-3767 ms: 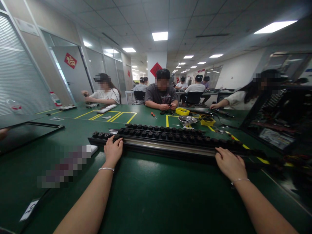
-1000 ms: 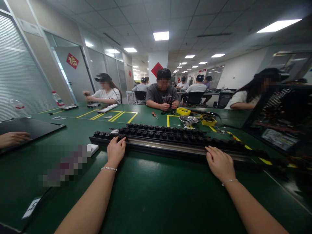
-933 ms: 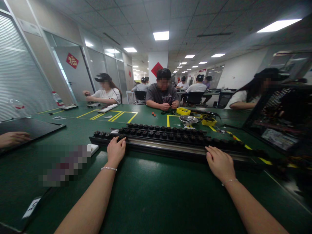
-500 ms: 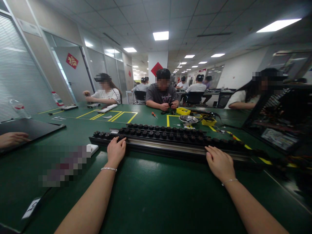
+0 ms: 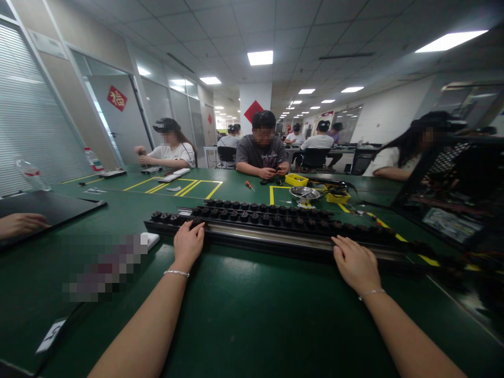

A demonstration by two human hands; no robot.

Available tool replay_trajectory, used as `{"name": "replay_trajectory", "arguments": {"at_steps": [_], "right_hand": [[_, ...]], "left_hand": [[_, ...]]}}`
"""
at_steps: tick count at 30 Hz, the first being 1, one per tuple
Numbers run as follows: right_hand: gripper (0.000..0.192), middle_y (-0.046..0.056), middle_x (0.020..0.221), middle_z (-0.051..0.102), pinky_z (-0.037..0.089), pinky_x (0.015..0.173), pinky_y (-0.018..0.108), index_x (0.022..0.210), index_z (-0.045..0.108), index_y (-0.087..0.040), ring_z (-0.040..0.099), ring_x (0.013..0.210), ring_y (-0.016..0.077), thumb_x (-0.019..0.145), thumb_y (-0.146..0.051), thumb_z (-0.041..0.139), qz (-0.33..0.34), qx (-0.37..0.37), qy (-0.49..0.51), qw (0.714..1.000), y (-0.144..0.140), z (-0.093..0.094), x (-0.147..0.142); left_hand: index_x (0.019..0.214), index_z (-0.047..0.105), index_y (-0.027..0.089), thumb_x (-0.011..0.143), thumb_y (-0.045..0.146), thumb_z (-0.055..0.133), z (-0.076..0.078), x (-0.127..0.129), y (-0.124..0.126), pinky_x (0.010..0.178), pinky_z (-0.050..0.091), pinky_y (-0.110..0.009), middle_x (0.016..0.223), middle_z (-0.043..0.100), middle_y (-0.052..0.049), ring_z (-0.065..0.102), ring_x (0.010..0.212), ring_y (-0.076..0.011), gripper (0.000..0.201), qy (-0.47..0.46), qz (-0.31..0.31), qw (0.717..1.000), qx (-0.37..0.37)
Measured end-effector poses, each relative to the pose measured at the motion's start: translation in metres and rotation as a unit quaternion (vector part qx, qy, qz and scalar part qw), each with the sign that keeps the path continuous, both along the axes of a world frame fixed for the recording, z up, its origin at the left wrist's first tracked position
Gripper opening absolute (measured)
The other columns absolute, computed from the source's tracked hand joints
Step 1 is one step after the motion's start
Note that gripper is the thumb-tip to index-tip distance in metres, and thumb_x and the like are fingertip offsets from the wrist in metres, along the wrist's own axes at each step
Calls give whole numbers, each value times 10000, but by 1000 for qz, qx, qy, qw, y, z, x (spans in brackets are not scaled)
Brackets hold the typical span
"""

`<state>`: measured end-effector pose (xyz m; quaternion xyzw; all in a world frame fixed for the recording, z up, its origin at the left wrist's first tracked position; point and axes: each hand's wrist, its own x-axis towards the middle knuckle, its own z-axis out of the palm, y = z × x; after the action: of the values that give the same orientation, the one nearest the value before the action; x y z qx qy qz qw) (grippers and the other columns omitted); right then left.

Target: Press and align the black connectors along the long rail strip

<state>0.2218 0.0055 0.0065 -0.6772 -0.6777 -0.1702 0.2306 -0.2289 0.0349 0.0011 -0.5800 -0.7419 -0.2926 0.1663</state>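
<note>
A long black channel point(image 5: 271, 240) with a shiny metal strip along it lies crosswise on the green table. Behind it stand rows of small black round parts point(image 5: 263, 218), whose kind I cannot make out. Near its left part, my left hand point(image 5: 188, 242) rests its fingertips on the channel, fingers extended over the front edge. My right hand point(image 5: 356, 262) lies toward the other end, fingers stretched flat onto the channel's front side. Neither hand wraps round anything visible. The far right end of the channel is dark and hard to see.
Beyond the rows are a metal bowl point(image 5: 304, 193), yellow bins point(image 5: 296, 180) and an orange screwdriver point(image 5: 249, 185). At left, another person's hand point(image 5: 23, 224) touches a black panel point(image 5: 74, 207). A dark open case point(image 5: 444, 199) stands at right. Other people sit around the table.
My hands and the black channel stay put. Across the table, the seated people's hands and heads have shifted very slightly.
</note>
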Motion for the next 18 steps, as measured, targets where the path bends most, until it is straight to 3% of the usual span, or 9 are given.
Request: {"name": "replay_trajectory", "arguments": {"at_steps": [18], "right_hand": [[456, 51, 1242, 598, 350, 964, 436, 1153, 618, -214, 489, 1186, 217, 892, -355, 271, 0, -3, 10, 1000, -1, 1, -1]], "left_hand": [[1083, 678, 249, 869, 324, 392, 3, 6, -3, 986, 400, -415, 1229, 581, -102, 499, 1169, -265, 364, 1, -5, 1000, 8]]}}
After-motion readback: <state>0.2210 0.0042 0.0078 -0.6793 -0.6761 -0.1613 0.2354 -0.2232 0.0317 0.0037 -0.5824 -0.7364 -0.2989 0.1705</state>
